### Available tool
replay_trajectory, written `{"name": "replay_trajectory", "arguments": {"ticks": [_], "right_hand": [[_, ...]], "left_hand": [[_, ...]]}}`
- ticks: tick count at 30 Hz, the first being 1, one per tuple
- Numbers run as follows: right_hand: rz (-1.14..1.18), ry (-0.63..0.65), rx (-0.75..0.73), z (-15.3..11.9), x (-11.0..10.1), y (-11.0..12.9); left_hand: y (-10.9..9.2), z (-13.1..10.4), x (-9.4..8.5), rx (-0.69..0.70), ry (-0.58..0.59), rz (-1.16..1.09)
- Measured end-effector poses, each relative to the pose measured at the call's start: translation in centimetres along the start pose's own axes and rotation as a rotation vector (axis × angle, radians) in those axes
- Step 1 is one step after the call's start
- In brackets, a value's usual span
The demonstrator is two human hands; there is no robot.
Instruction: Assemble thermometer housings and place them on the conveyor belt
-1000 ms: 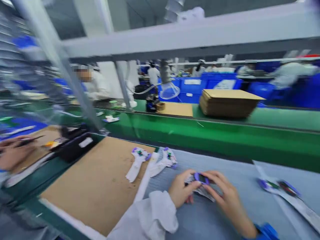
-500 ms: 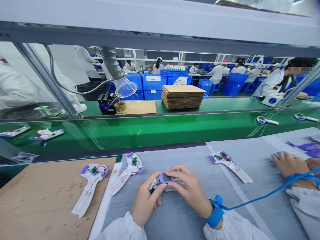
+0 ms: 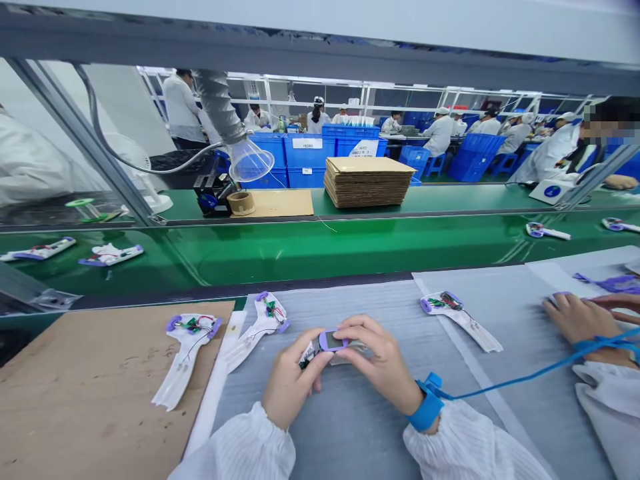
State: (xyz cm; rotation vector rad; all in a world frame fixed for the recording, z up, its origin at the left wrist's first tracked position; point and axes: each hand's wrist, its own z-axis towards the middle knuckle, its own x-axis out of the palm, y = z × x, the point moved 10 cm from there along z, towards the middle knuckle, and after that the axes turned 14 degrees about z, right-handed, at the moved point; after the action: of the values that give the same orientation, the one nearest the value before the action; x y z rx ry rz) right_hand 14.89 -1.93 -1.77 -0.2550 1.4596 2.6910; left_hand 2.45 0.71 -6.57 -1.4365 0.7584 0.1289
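My left hand (image 3: 291, 377) is closed around one end of a white handheld thermometer with a purple-rimmed screen (image 3: 333, 340). My right hand (image 3: 383, 360) grips its other side, fingers and thumb at the purple rim. Much of the body is hidden by my fingers. A blue wrist strap (image 3: 426, 403) with a cord is on my right wrist. Left of my hands, an open thermometer half-shell (image 3: 257, 327) with wires and a green board lies on the sheet. Another half-shell (image 3: 185, 360) rests on cardboard, and a third half-shell (image 3: 463, 320) lies to the right.
Behind the work sheet runs a green conveyor belt (image 3: 280, 253) carrying several thermometer shells. Beyond it stand a stack of cardboard (image 3: 367, 190), a tape roll (image 3: 241, 203) and a fume duct (image 3: 215, 107). At right, a co-worker's hand (image 3: 583, 323) touches the sheet near purple parts.
The whole scene sits slightly higher as the head view tilts down. Shells on the conveyor have shifted a little to the right. Both hands keep the same hold on the thermometer.
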Motion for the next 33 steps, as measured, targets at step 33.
{"name": "replay_trajectory", "arguments": {"ticks": [33], "right_hand": [[-0.09,0.121,-0.007,0.3,0.6,2.7]], "left_hand": [[-4.9,-2.0,-0.9,0.376,-0.18,0.344]]}}
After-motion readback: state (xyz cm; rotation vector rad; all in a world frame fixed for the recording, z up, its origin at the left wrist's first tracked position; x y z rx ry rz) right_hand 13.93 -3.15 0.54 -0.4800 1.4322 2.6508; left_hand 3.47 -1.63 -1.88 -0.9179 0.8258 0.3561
